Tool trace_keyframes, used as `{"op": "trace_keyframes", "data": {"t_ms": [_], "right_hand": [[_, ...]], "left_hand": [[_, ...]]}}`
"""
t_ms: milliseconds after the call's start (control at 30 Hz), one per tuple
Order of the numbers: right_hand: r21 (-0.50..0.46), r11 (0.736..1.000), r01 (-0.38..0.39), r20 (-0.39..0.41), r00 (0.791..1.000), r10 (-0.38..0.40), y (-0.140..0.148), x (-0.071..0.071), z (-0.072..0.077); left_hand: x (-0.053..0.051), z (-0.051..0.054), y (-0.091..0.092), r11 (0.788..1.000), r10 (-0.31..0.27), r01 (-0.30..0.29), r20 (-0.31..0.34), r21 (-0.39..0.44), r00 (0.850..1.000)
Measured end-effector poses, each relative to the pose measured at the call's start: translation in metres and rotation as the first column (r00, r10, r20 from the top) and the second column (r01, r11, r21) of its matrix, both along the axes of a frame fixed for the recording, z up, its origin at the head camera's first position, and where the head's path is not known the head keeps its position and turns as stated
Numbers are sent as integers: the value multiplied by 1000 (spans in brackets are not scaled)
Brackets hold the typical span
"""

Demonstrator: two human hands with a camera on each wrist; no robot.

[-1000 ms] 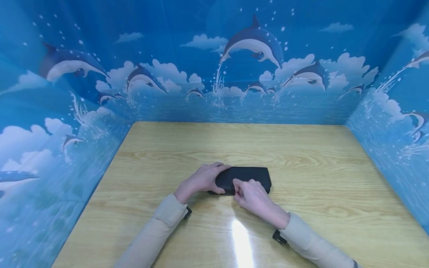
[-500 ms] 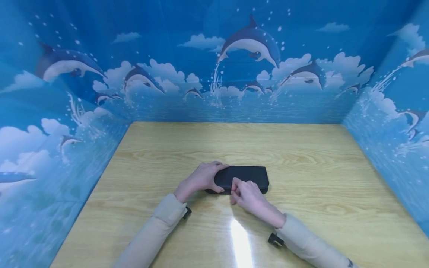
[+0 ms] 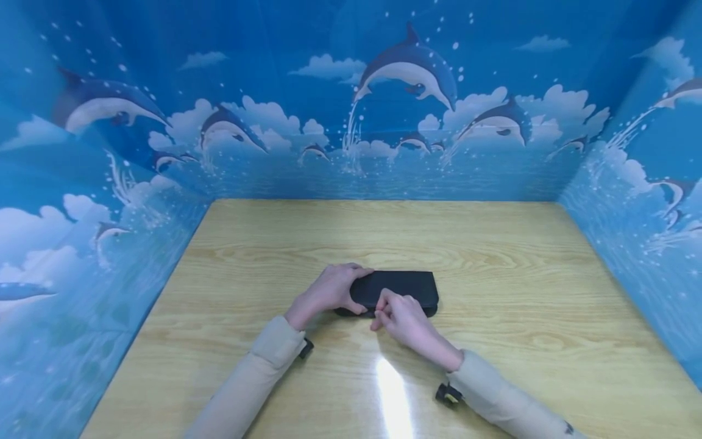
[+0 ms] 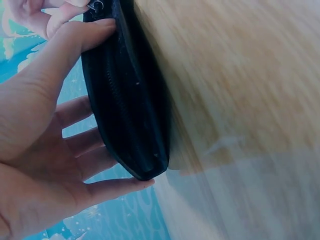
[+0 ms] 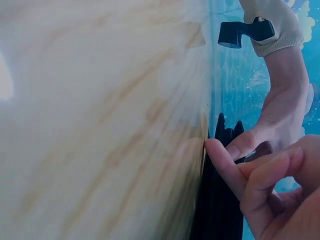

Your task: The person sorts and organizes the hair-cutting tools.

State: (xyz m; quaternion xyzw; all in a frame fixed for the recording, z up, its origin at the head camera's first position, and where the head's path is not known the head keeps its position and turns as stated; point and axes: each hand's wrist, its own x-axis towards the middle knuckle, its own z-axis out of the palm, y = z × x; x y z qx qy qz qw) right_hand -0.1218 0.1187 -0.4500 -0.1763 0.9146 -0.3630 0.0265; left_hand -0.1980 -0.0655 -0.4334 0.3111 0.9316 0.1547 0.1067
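A black zip case (image 3: 403, 285) lies flat on the table, its zipped long side facing me. My left hand (image 3: 331, 289) grips its left end, thumb on the near edge and fingers round the far side. In the left wrist view the zip teeth (image 4: 111, 82) run down the narrow side, below the left thumb. My right hand (image 3: 407, 318) is at the middle of the near edge, just right of that thumb, with finger and thumb pinching at the zip. A small metal zip pull (image 4: 97, 6) shows by those fingertips, partly hidden by them.
The wood-grain table (image 3: 493, 256) spreads round the case, with a bright glare patch near the front. Blue dolphin-printed cloth (image 3: 351, 164) walls the back and both sides. Dark wrist cameras (image 3: 448, 394) sit under both sleeves.
My right hand has slid a little to the left along the case's near edge, closer to the left thumb. My left hand keeps its hold; the view has shifted slightly.
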Motion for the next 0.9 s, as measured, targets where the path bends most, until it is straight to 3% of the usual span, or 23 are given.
{"op": "trace_keyframes", "data": {"t_ms": [167, 400, 667, 900], "right_hand": [[81, 996, 29, -74, 997, -23, 4, 3, 4], [168, 984, 52, -131, 991, -30, 9, 6, 8], [160, 987, 31, -119, 993, -12, 7, 5, 8], [124, 992, 18, -108, 994, -4, 2, 2, 5]], "left_hand": [[-2, 2, -1, 1000, -22, 22, 13, -7, 1000], [-1, 6, -7, 999, -35, 36, 82, -5, 996], [2, 6, -13, 999, -38, 40, 108, -14, 993], [0, 4, -12, 999, -32, 34, 57, -29, 998]]}}
